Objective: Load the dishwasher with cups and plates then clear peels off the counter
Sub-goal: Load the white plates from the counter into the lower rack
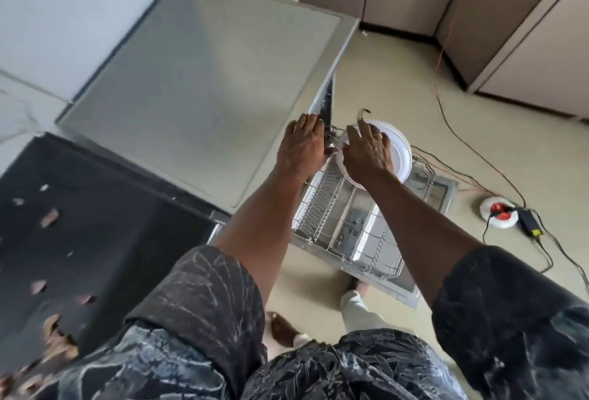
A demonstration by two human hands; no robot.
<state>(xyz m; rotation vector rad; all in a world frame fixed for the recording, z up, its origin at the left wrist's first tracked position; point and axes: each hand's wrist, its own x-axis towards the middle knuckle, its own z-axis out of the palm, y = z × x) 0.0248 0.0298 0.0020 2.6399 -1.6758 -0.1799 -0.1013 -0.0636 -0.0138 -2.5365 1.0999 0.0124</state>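
My right hand (366,154) lies over the near rim of the white plate (396,152), fingers fairly straight and spread. The thumb is hidden, so I cannot tell whether it grips or only steadies. My left hand (301,147) is flat and relaxed, fingers out, at the front edge of the dishwasher (197,81) just beside the plate, holding nothing I can make out. The plate sits over the far end of the pulled-out rack (328,218), above the open door. The rack's visible wires carry no cups or plates, so I judge loading barely begun. The peels (49,218) lie scattered on the black tabletop (127,208), not yet cleared.
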